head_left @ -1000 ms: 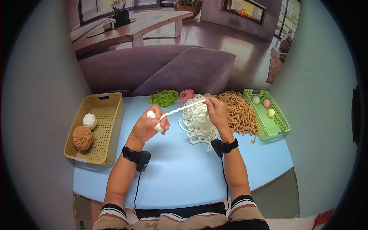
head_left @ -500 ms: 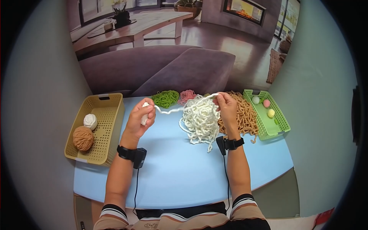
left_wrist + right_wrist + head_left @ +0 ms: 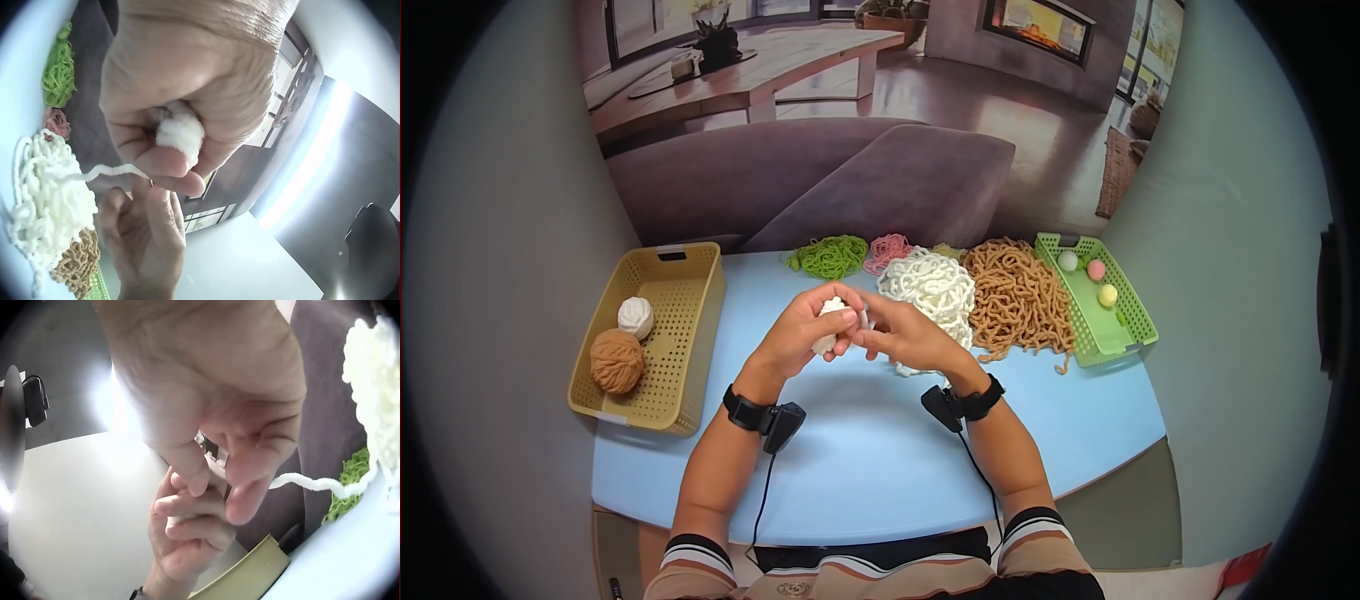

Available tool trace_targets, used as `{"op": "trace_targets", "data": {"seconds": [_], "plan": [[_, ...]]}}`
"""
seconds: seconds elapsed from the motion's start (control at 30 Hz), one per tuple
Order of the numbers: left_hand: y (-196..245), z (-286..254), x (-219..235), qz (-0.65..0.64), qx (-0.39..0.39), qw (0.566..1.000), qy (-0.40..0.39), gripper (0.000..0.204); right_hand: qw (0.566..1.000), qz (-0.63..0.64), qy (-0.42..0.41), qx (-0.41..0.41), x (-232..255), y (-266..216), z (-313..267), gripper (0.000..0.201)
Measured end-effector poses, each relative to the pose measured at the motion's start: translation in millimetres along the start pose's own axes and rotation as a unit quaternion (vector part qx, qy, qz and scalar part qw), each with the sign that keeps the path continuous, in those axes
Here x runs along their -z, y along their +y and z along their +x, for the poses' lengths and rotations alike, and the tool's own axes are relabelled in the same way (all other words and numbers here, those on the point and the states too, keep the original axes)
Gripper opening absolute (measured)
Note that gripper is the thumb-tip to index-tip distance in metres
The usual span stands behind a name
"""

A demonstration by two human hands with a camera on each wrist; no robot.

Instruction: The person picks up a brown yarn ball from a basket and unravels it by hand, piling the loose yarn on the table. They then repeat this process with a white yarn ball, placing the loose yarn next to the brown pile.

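A small wad of wound white yarn (image 3: 826, 343) (image 3: 180, 132) sits in the curled fingers of the left hand (image 3: 795, 335), thumb pressed against it. Right beside it is the right hand (image 3: 915, 335), its fingertips close to the left fingers. From between the hands a strand of white yarn (image 3: 315, 484) runs to the loose white pile (image 3: 928, 295) behind the right hand. In the right wrist view the right thumb and fingers (image 3: 247, 497) are bent around the strand's near end; the exact contact is partly hidden.
On the left, a tan basket (image 3: 690, 345) holds a white ball and a brown ball. Along the back lie green (image 3: 832, 257), pink (image 3: 887, 250) and brown yarn (image 3: 1020, 300). A green basket (image 3: 1145, 330) with small balls stands right.
The right hand has come left and down from the upper right to meet the left hand, which has moved slightly right. The strand no longer stretches in the air between widely parted hands.
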State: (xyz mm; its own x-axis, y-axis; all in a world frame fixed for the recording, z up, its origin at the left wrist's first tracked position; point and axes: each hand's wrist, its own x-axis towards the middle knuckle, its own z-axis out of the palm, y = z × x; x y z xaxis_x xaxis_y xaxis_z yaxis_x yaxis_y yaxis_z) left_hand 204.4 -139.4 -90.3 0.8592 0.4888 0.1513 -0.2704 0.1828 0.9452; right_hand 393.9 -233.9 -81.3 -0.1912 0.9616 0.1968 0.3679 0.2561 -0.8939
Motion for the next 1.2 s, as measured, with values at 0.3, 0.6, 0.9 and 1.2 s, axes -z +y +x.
{"op": "trace_targets", "data": {"seconds": [0.3, 0.6, 0.9, 1.2], "plan": [[-15.5, 6.5, 14.6, -0.154, -0.108, 0.982, 0.009, 0.013, 0.997, 0.039, 0.050, -0.038, 44.5, -0.1, -12.2, 0.022], [-3.2, 4.5, -0.6, -0.048, -0.038, 0.993, 0.105, 0.021, 0.983, -0.007, 0.186, -0.009, 44.1, 27.2, -1.6, 0.021], [-15.0, 8.7, 12.9, 0.005, 0.022, 0.998, 0.053, 0.012, 0.985, 0.035, 0.167, -0.019, 41.0, 27.3, -0.4, 0.023], [-20.1, 5.2, 27.5, -0.213, -0.118, 0.969, -0.043, 0.014, 0.977, 0.027, 0.213, -0.010, 48.1, 35.0, 1.1, 0.022]]}}
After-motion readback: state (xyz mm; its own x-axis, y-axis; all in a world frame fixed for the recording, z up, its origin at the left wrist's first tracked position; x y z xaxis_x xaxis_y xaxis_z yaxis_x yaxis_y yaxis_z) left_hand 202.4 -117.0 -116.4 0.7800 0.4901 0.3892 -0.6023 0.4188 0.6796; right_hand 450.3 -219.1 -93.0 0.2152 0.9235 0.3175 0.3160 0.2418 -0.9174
